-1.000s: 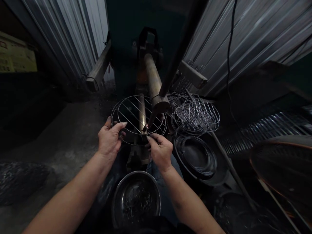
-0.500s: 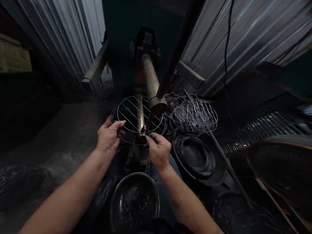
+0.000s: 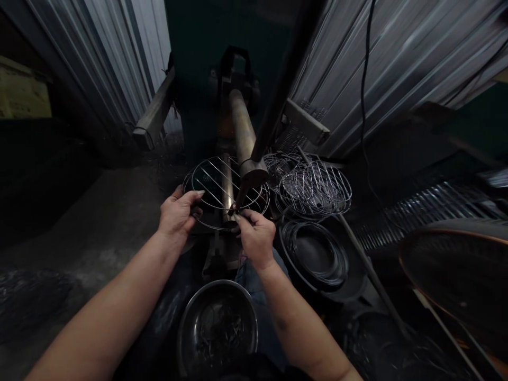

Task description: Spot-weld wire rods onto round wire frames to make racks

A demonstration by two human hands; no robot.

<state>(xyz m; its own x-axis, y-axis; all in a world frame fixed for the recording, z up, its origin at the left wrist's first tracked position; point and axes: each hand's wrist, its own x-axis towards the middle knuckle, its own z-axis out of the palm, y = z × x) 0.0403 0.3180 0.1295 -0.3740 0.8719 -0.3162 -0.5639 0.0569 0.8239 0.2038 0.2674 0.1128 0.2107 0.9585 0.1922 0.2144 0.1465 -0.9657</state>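
Observation:
A round wire rack (image 3: 216,180) with parallel cross wires lies across the lower arm of a spot-welding machine (image 3: 240,127). My left hand (image 3: 177,214) grips the rack's near-left rim, fingers curled over the wire. My right hand (image 3: 256,235) pinches the near rim at the middle, just below the welder's upper electrode tip (image 3: 240,198), which points down onto the rack.
A pile of finished wire racks (image 3: 313,188) sits to the right, with a stack of wire rings (image 3: 315,254) in front of it. A metal bowl (image 3: 217,328) holding small wire pieces sits near my lap. Corrugated metal walls (image 3: 397,63) close in both sides.
The rack has turned slightly and shifted a little towards me. My right hand has moved up to the rim under the electrode tip; my left hand keeps its grip.

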